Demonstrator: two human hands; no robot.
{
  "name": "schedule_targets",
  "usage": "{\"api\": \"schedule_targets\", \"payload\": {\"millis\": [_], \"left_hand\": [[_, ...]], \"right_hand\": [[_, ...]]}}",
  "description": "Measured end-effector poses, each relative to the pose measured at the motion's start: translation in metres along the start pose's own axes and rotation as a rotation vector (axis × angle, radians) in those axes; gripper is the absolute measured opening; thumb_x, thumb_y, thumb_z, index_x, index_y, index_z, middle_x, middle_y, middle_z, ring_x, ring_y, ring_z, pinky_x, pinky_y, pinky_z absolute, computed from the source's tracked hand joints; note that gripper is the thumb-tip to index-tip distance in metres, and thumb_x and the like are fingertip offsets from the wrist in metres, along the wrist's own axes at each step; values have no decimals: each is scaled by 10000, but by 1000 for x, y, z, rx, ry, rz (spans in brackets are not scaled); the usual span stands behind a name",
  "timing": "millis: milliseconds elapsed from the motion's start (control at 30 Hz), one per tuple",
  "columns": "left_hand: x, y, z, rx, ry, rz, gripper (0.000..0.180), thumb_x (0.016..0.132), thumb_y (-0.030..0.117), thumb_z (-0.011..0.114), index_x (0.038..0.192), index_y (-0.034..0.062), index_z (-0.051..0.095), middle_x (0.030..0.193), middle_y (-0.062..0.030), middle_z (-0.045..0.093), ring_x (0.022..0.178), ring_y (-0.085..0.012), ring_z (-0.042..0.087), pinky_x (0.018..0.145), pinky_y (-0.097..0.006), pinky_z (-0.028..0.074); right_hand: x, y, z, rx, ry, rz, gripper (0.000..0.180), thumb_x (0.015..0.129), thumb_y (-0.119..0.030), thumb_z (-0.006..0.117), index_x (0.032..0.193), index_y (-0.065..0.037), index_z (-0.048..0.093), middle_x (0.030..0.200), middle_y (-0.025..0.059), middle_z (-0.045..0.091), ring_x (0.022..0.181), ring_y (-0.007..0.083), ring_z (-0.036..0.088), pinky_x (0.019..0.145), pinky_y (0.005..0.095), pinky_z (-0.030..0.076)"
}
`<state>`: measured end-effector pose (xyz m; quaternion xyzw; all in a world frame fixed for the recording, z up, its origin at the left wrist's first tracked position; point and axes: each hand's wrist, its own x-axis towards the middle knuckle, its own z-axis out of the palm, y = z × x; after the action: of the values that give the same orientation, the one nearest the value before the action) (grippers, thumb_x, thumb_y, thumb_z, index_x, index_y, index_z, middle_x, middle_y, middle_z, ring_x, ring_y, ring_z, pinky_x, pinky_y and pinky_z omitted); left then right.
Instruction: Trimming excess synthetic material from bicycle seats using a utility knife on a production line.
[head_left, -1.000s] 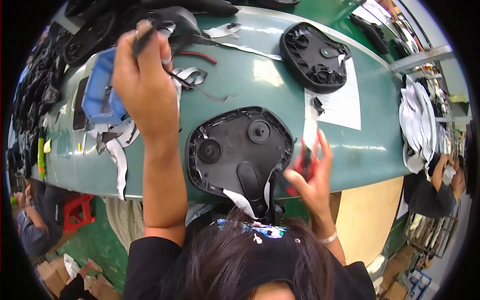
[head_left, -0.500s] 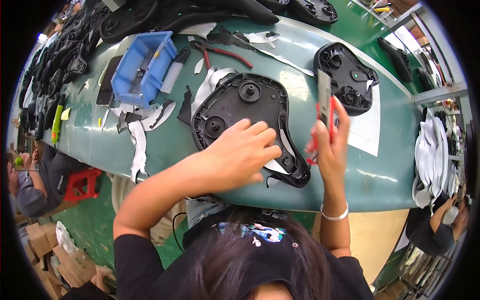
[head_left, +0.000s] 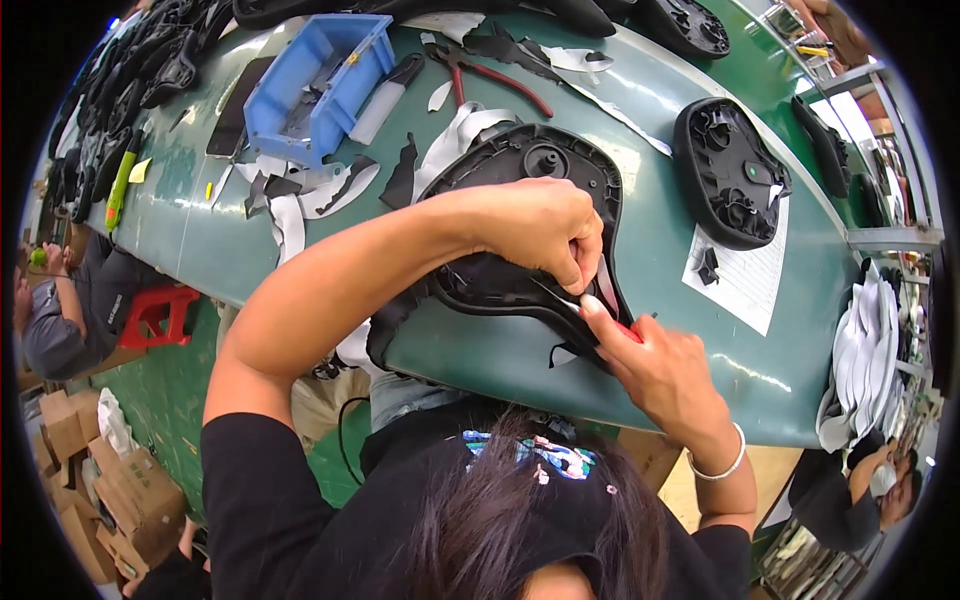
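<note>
A black saddle [head_left: 480, 285] lies underside up on the green table in front of me, its narrow end pointing toward my lower right. My left hand [head_left: 548, 228] is closed in a pinch over the saddle's inner rim; what its fingertips hold is hidden. At the narrow end, my right hand [head_left: 665, 375] is wrapped round a red utility knife [head_left: 630, 333]. Its blade is mostly hidden between the hands, close to the left fingertips. A pale strip shows along the rim there. My left forearm covers part of the saddle.
Another black saddle [head_left: 735, 170] rests at the right beside a printed sheet [head_left: 750, 280]. A blue bin [head_left: 262, 125], red-handled pliers [head_left: 505, 88] and cut fabric scraps [head_left: 325, 190] lie beyond and left. Black saddles [head_left: 165, 80] are heaped far left. Other people sit at both sides.
My right hand has lowered the knife from upright to the saddle's narrow end. My left hand has moved right and closed into a pinch. The view has shifted slightly.
</note>
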<state>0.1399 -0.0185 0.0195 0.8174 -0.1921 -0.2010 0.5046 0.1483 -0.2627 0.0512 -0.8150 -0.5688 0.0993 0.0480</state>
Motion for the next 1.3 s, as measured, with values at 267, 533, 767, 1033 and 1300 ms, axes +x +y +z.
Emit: {"api": "schedule_targets", "payload": {"millis": [267,533,767,1033,1300], "left_hand": [[-28,14,-4,111,610,132,185,799,208,681,816,31,630,819,-101,577,731,-253,578,672,-340,453],[-42,-35,-31,-126,620,-502,446,846,445,643,867,0,623,721,-54,573,690,-133,514,626,-293,417],[45,-9,-107,-732,1305,-18,406,924,391,559,1031,-1,555,950,-53,612,723,-119,565,629,-276,475],[54,-28,-54,-621,783,-129,363,939,349,537,1126,39,575,1020,-55,625,900,-136,581,767,-273,462],[-1,-42,-28,-809,589,-426,486,835,395,642,1099,2,534,897,-57,613,714,-125,616,619,-248,512]], "right_hand": [[-55,29,-14,276,-62,206,571,762,-143,705,1297,-175,508,716,129,585,558,306,585,534,360,482],[-9,62,24,841,678,555,378,834,-133,688,1174,-42,552,826,64,624,644,147,560,612,259,468],[12,139,21,1015,1140,955,392,883,-178,628,1229,-63,482,984,11,537,788,77,536,588,213,503],[14,126,31,1083,1060,639,371,842,-28,577,1195,-42,462,988,54,590,648,45,491,545,198,442],[22,63,8,987,490,528,463,812,-115,706,1237,-59,530,982,76,652,812,125,611,637,247,473]]}}
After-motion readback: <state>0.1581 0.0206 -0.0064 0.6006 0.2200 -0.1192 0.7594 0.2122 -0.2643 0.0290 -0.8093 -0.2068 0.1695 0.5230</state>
